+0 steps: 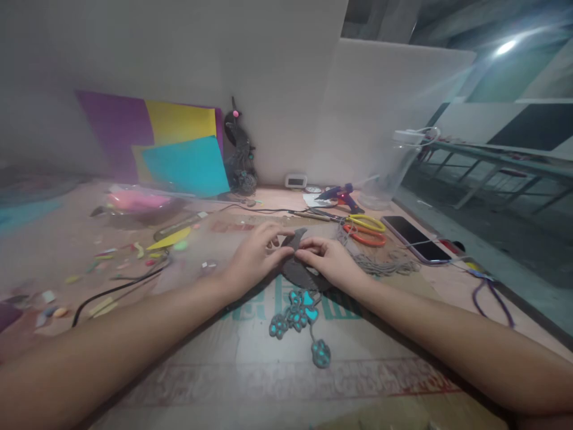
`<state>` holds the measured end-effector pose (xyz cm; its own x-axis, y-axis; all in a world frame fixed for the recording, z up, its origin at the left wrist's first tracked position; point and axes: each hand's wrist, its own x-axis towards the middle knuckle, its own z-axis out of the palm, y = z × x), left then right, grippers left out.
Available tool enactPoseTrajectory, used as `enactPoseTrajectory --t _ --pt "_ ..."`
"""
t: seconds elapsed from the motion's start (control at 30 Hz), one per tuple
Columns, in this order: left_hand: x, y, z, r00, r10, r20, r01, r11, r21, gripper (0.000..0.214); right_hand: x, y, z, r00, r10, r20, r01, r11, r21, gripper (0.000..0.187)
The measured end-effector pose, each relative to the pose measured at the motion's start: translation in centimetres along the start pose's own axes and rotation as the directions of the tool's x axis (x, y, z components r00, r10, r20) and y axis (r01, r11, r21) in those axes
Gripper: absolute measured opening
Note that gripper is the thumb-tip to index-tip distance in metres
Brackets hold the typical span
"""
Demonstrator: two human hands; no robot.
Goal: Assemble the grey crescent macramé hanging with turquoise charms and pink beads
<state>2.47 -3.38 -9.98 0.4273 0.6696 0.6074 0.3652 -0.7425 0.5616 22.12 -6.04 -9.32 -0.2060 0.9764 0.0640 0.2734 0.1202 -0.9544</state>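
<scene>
My left hand (255, 255) and my right hand (329, 260) meet at the middle of the table over a dark grey craft piece (299, 272) that lies on a cardboard sheet (250, 352). Both hands pinch its upper part, fingertips pressed together on it. Below the hands, teal and grey flower-shaped ornaments (298, 313) hang from the piece on thin strands, one ornament (321, 353) lowest. A bundle of grey cord (385, 263) lies just right of my right hand.
Scissors with yellow and orange handles (367, 230), a blue glue gun (338, 194), a phone (416, 239) and a clear plastic jar (394, 170) sit to the right. Coloured paper sheets (179, 149) lean on the wall. Scraps (134, 251) and a black cable (116, 289) lie left.
</scene>
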Motion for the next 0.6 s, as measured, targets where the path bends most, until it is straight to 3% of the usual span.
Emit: enactPoseTrajectory --t 0.2,0.33,0.4,0.47,0.6 --pt "0.1 -0.9 -0.3 0.977 0.200 -0.077 -0.190 0.974 0.123 0.012 -0.5 -0.3 0.2 0.992 -0.118 -0.033 0.112 0.983 -0.143 0.019" --pt "0.2 -0.6 -0.4 0.970 0.241 -0.038 -0.229 0.953 0.198 0.010 -0.6 -0.2 0.4 0.992 -0.121 -0.029 0.115 0.981 -0.155 0.020" --pt "0.2 -0.3 -0.3 0.983 0.183 0.015 -0.183 0.963 0.198 0.012 -0.6 -0.2 0.5 0.994 -0.101 -0.036 0.095 0.988 -0.123 0.019" --pt "0.3 -0.2 -0.1 0.999 0.043 0.022 -0.046 0.989 0.141 0.012 -0.4 -0.1 0.5 0.996 -0.073 -0.045 0.070 0.994 -0.079 0.020" --pt "0.5 -1.3 0.1 0.971 -0.211 -0.112 0.215 0.976 0.031 0.016 0.2 0.4 0.2 0.997 -0.030 -0.071 0.029 0.999 -0.015 0.027"
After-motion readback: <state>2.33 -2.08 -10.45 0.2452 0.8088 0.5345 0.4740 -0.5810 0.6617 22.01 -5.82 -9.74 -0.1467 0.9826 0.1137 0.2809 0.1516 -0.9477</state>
